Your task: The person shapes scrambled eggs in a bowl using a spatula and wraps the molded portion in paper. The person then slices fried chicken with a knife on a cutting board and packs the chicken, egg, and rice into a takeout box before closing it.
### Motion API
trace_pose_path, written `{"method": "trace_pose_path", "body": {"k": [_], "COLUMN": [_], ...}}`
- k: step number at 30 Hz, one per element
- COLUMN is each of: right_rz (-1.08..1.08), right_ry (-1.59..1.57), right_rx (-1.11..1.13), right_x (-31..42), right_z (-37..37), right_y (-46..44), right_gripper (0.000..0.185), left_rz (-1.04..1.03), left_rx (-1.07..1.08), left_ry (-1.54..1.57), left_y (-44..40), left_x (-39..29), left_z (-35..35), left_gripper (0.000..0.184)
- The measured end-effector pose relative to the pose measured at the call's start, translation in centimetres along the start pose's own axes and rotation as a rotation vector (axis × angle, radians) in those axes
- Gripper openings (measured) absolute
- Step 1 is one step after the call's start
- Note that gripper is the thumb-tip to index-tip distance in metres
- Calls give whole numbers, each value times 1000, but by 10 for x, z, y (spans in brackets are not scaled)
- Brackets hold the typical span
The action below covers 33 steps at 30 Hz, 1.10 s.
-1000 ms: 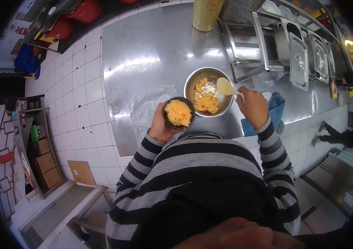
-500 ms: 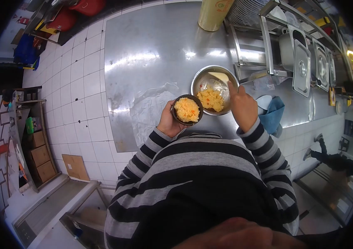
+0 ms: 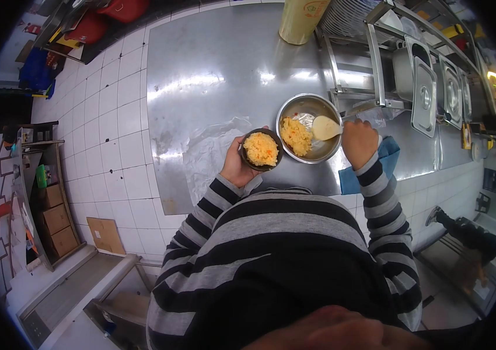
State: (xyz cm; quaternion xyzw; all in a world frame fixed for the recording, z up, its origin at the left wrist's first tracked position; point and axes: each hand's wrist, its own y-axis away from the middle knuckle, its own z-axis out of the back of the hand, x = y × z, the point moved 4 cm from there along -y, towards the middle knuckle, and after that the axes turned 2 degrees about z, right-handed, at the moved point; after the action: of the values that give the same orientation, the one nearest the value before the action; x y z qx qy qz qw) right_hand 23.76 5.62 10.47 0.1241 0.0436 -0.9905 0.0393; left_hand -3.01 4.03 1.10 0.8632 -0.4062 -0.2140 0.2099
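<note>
Left hand (image 3: 236, 165) clasps the rice bowl (image 3: 280, 153) upright at centre, probably against spilling. Right hand (image 3: 360, 142) grips the rice paddle (image 3: 325, 128).

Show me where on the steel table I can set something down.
The widest bare patch of steel table lies beyond the crumpled sheet and metal bowl, left of the yellow container. A small strip sits between the metal bowl and blue cloth, at the near edge. It is crowded at the rack and around the right hand.
</note>
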Motion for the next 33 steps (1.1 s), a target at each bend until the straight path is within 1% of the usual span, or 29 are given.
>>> {"method": "trace_pose_path", "body": {"k": [1, 2, 4, 5, 6, 8, 10, 11, 15, 17, 18, 20, 21, 23, 24, 26, 27, 29, 30, 32, 33], "right_rz": [28, 58, 45, 51, 58, 73, 97, 99, 92, 13, 16, -81, -78, -170, -168, -219, -217, -323, -331, -311, -337], "right_ry": [-81, -162, -177, -212, -246, -269, -282, -284, -350, -479, -481, -658, -657, -760, -761, -981, -983, -1005, -1008, -959, -936], "right_rx": [49, 98, 112, 43, -26, -48, -106, -86, -85, -91, -92, -69, -69, -4, -5, 61, 61, 60, 58, -76, -38], "right_x": [0, 1, 13, 19, 25, 37, 49, 56, 65, 59, 57, 48, 46, 39, 35, 26, 23, 15, 12, 5, 4], "right_z": [-15, -26, -24, -18, -12, 6, 25, 34, 41, 41, 38, 25, 18, -3, -14, -33, -31, -23, -19, -5, 9], "right_y": [0, 1, 1, 2, 2, 2, 4, 5, 8, 7, 6, 6, 6, 7, 8, 11, 12, 16, 19, 24, 25], "right_gripper": [13, 12, 12, 12, 12, 10, 8, 6, 7, 10, 10, 17, 17, 21, 21, 25, 25, 25, 25, 25, 23], "left_rz": [25, 23, -21, -14, -13, 16, 6, -5, -45, -63, -66, -68, -70, -82, -84, -177, -179, -421, -416, -422, -372], "left_rx": [45, 45, 53, 108, 111, 164, 157, 150, 153, 116, 114, 134, 134, 114, 112, 32, 30, -96, -95, -247, -239], "left_ry": [-7, -7, -115, -133, -135, -120, -138, -153, -120, -121, -120, -107, -105, -108, -109, -214, -215, -323, -329, -328, -320], "left_y": [-3, -7, -17, -19, -20, -18, -15, -14, -14, -15, -14, -13, -12, -11, -9, -5, -4, 2, 5, 10, 4], "left_x": [1, 2, 3, 3, 2, 2, 1, 1, 0, 0, 0, 0, 0, 0, 0, -3, -2, -11, -15, -27, -30], "left_z": [-3, -4, -6, -7, -9, -14, -20, -23, -29, -24, -23, -23, -23, -22, -23, -22, -20, -9, -15, -27, -27], "left_gripper": [56, 56, 56, 57, 57, 58, 59, 60, 60, 60, 60, 60, 60, 59, 59, 58, 58, 50, 50, 52, 54]}}
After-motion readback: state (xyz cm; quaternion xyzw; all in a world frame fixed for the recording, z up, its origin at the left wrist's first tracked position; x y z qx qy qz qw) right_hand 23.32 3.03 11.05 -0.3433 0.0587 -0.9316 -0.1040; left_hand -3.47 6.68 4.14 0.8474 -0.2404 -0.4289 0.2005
